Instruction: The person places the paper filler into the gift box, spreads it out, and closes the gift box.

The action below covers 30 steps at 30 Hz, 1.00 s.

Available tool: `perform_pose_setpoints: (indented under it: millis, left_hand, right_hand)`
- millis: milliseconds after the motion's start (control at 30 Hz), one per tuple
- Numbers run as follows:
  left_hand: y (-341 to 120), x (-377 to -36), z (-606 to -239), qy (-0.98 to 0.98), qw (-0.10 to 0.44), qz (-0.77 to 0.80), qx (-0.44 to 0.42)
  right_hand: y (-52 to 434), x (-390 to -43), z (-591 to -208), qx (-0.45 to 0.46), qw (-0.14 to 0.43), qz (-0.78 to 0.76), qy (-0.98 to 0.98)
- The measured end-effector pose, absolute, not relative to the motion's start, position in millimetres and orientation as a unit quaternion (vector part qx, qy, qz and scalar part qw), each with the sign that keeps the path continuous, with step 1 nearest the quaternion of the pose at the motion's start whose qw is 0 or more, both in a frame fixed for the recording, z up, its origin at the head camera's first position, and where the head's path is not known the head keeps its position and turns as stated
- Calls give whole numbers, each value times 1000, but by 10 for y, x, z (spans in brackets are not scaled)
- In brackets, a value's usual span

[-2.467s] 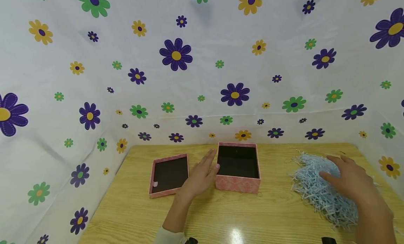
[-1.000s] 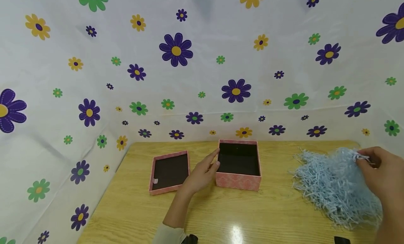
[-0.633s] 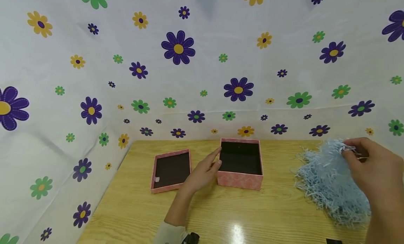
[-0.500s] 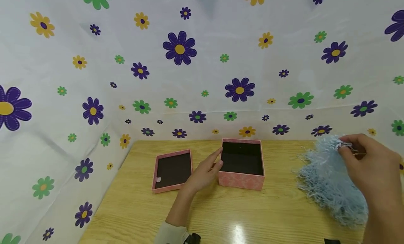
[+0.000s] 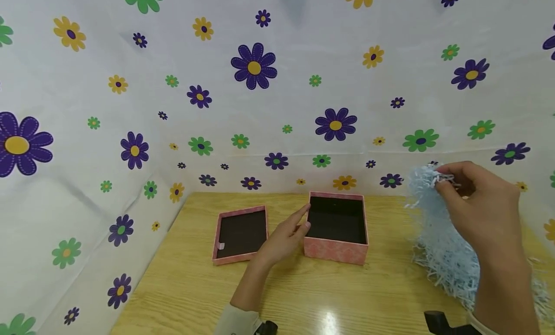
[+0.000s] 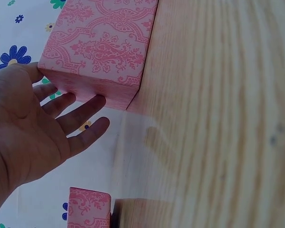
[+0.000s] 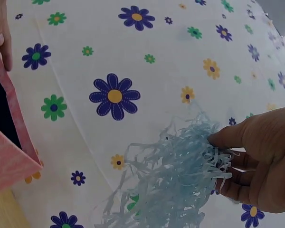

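The person's right hand (image 5: 481,205) pinches a tuft of light-blue shredded paper (image 5: 442,234) between thumb and curled fingers, holding it above the right side of the wood-grain table (image 5: 195,291). Strands trail down from the grip towards a heap of the same paper, partly hidden behind the right forearm (whether the hanging strands join the heap cannot be told). In the right wrist view the tuft fans out loosely below the fingertips.

The left hand (image 5: 282,238) has its fingers extended and spread, the tips touching the left wall of a pink damask-patterned box (image 5: 336,251); it grips nothing. That box stands upright near the middle of the table, its top uncovered and its interior black. The shredded paper lies to the right of it, apart from it.

Left of the left hand, a shallow pink-edged lid (image 5: 243,231) lies with its black inside facing up and set slightly askew, a small white tag (image 5: 221,246) near its front left corner. Behind everything hangs a white cloth (image 5: 295,103) printed with purple, green and yellow flowers. A pale sleeve (image 5: 237,320) covers the left forearm near the lower edge of the head view.
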<state>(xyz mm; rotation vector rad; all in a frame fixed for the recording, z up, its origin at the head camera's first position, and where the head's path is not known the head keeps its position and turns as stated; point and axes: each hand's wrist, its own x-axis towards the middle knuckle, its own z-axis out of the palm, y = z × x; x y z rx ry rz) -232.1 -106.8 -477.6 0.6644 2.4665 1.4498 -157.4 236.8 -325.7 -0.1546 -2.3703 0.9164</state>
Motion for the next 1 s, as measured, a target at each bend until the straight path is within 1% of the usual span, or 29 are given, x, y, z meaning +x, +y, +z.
perform_pose_setpoints:
  millis: [100,400,767,900,1000]
  left_hand:
    - [-1061,-2329,-4777,833,101,494,226]
    - [-1054,-2321,-4778,824,106,509,223]
    - [-1070,-2351,-4805,820,102,513,231]
    - [-1071,-2352,-4800,820,100,513,232]
    - [-1070,-2353,-4797,821,102,511,232]
  right_hand:
    - [2274,-1639,-3198,-24,309,354,-882]
    - [1989,-1815,-3031,58,324,381,-864]
    - [1661,-1952,-2780,133,341,395,-843]
    - [1592,-2009,-2807,138,323,405,-844]
    - [1571,-2063,-2982,140,297,407,-852]
